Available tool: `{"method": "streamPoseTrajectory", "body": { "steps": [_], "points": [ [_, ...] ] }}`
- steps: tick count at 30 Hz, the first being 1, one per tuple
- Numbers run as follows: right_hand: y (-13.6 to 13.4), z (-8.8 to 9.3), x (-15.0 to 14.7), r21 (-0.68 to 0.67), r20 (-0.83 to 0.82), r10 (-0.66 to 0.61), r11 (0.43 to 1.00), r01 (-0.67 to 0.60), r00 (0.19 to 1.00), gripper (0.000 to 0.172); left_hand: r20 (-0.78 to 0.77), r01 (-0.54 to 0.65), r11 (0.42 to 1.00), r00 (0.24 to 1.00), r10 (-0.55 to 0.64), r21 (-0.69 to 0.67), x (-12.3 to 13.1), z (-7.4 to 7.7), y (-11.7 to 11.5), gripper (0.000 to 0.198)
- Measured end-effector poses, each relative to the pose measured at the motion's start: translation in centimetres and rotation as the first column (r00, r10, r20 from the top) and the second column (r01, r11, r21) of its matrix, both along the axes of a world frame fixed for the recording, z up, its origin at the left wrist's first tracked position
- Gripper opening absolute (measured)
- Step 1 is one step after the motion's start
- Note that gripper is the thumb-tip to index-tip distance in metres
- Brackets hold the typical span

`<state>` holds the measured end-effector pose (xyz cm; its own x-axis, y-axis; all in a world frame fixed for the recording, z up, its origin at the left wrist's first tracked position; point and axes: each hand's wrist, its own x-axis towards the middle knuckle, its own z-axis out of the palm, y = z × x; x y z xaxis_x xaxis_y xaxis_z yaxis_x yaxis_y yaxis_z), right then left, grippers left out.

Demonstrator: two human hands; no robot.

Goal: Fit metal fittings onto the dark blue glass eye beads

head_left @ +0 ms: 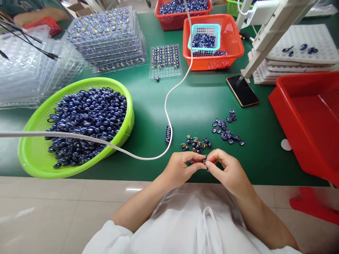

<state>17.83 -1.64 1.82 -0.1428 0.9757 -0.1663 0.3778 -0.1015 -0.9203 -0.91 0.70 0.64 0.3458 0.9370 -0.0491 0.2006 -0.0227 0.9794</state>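
My left hand (182,167) and my right hand (227,169) meet at the table's front edge, fingertips almost touching. Both pinch one small glossy dark-blue earbud part (204,160) between thumb and finger; the fingers hide most of it. Just beyond my left hand lies a loose cluster of dark-blue earbud parts (196,144) with bits of yellow and green on them. Flat round dark-blue caps (225,132) are scattered beyond my right hand. A short row of dark-blue pieces (168,133) is lined up beside the white cable (166,106).
A green basket (129,116) heaped with dark-blue parts stands left. Behind are stacked clear trays (140,49), a part-filled tray (165,72) and an orange basket (235,42). To the right are a phone (242,91), white foam trays (320,38) and a red bin (291,116).
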Motion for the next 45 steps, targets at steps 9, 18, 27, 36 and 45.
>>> {"method": "streamPoseTrajectory", "body": {
  "steps": [9,18,27,36,45],
  "points": [
    [0.7,0.1,0.3,-0.118,-0.014,0.044,0.992,-0.045,0.999,0.017,0.065,0.033,0.999,0.997,-0.035,0.038,0.2,0.1,-0.6,0.020],
    [-0.5,-1.9,1.3,-0.044,-0.163,0.002,0.999,-0.009,0.987,0.016,0.258,-0.114,0.838,0.922,0.289,-0.534,0.9,1.2,-0.4,0.020],
    [-1.8,-3.2,1.1,0.314,-0.095,0.009,0.949,0.021,0.995,0.015,0.267,-0.117,0.837,0.916,0.299,-0.535,1.1,1.3,0.1,0.015],
    [-1.3,-2.9,0.1,0.650,0.069,0.016,0.757,-0.057,0.997,0.030,0.200,-0.131,0.871,0.947,0.251,-0.473,1.6,0.8,-0.1,0.010],
    [-0.6,-2.7,0.8,0.613,0.427,0.025,0.727,-0.309,0.904,0.014,0.057,-0.026,0.972,0.998,0.040,-0.233,1.4,-1.0,-0.6,0.026]
  ]
}}
